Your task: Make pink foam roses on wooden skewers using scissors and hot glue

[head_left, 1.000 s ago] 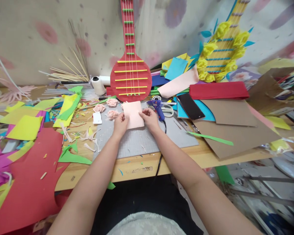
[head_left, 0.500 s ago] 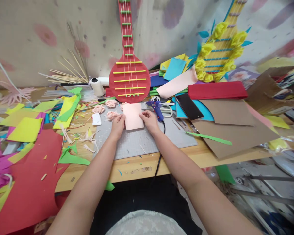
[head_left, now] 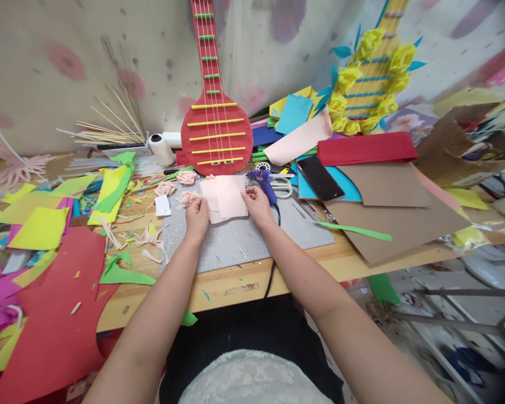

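Two pale pink pieces of crepe paper overlap above the grey cutting mat (head_left: 235,247). My left hand (head_left: 197,217) pinches the edge of the left piece of crepe paper (head_left: 209,201). The right piece of crepe paper (head_left: 232,196) lies over it, its outer edge pinched in my right hand (head_left: 256,205). Just behind my left hand sit several pink paper roses (head_left: 187,178). A blue glue gun (head_left: 266,185) rests beyond my right hand, its cord running down over the table edge.
A red paper lute (head_left: 217,134) leans on the wall, with a yellow flowered one (head_left: 366,84) to its right. A phone (head_left: 321,178), scissors (head_left: 283,186) and brown card (head_left: 399,227) lie right. Red paper (head_left: 63,297) and scraps cover the left. Skewers (head_left: 105,134) stand behind.
The single pink rectangle now shows as two overlapping pieces. My hands have moved slightly apart, the left one shifting left with its piece. The whole view has shifted a little.
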`<state>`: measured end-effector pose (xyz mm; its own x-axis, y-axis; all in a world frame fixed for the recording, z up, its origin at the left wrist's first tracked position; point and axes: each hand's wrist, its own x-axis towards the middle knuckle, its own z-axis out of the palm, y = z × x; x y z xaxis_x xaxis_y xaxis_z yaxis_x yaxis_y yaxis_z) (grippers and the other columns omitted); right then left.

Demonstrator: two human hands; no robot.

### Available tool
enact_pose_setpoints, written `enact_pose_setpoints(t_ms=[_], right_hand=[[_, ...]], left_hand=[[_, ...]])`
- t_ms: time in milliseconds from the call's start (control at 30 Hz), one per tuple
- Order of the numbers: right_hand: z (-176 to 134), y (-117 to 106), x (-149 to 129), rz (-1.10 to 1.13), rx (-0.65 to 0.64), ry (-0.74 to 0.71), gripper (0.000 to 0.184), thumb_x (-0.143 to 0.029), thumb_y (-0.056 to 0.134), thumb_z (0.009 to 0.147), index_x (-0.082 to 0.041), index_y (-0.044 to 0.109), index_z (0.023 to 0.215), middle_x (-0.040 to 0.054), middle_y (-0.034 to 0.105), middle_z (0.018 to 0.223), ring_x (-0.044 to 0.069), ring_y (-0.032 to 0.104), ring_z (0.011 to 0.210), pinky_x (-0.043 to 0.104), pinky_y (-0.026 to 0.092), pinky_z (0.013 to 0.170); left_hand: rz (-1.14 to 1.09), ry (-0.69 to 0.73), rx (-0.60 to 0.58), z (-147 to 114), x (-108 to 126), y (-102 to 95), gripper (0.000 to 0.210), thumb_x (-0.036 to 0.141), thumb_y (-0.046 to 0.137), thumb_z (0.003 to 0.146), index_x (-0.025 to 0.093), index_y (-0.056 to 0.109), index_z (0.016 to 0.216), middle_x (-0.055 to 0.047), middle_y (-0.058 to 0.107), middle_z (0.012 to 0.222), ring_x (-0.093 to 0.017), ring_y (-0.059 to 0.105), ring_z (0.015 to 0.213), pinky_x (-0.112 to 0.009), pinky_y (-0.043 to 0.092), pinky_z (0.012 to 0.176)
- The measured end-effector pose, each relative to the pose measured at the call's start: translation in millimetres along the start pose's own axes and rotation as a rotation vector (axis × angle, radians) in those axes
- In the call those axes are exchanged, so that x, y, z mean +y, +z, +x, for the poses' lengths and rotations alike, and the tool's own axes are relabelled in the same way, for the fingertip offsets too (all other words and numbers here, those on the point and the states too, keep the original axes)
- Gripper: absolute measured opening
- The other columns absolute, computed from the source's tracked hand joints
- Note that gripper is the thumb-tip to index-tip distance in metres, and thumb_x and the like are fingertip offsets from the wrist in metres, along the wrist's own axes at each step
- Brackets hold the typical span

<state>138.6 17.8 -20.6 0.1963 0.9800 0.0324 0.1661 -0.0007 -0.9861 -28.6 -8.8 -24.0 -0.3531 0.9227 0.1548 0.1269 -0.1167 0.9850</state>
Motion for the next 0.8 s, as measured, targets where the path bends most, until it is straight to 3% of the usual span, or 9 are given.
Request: enact_pose_setpoints(t_ms=[133, 233, 600, 800], right_hand=[[-3, -6, -2, -0.081, -0.019, -0.013, 0.018, -0.027, 0.055, 0.070, -0.021, 0.046, 0.084, -0.0041, 0.057, 0.064, 0.013, 0.053, 0.059, 0.025, 0.039, 0.060], [-7, -7, -4, -0.175, -0.048, -0.050, 0.019, -0.027, 0.054, 0.072, -0.022, 0.045, 0.087, -0.0043, 0.058, 0.065, 0.013, 0.054, 0.060, 0.027, 0.039, 0.062], [-10, -8, -7, -0.352, -0.063, -0.091, 0.022, -0.026, 0.055, 0.073, -0.022, 0.047, 0.093, -0.0032, 0.059, 0.067, 0.016, 0.057, 0.066, 0.030, 0.041, 0.069], [-11, -8, -8, -0.343, -0.076, -0.080, 0.020, -0.026, 0.054, 0.074, -0.022, 0.047, 0.092, -0.0032, 0.060, 0.068, 0.015, 0.057, 0.065, 0.029, 0.041, 0.068]], left_hand=[[0.046, 0.123, 0.286, 5, 4, -14.1, 0.026, 0.036, 0.047, 0.078, 0.017, 0.046, 0.062, 0.004, 0.041, 0.057, -0.008, 0.039, 0.056, -0.019, 0.034, 0.054], [-0.008, 0.114, 0.400, 8, 9, -21.5, 0.028, 0.039, 0.046, 0.078, 0.017, 0.044, 0.062, 0.004, 0.038, 0.057, -0.008, 0.039, 0.056, -0.019, 0.034, 0.055], [-0.311, -0.035, 0.287, 6, 9, -10.3, 0.025, 0.036, 0.057, 0.065, 0.017, 0.042, 0.059, 0.006, 0.037, 0.055, -0.006, 0.034, 0.049, -0.018, 0.031, 0.047], [-0.337, -0.095, 0.277, 1, 15, -6.3, 0.023, 0.032, 0.057, 0.063, 0.017, 0.042, 0.056, 0.006, 0.039, 0.053, -0.006, 0.035, 0.050, -0.018, 0.030, 0.046]])
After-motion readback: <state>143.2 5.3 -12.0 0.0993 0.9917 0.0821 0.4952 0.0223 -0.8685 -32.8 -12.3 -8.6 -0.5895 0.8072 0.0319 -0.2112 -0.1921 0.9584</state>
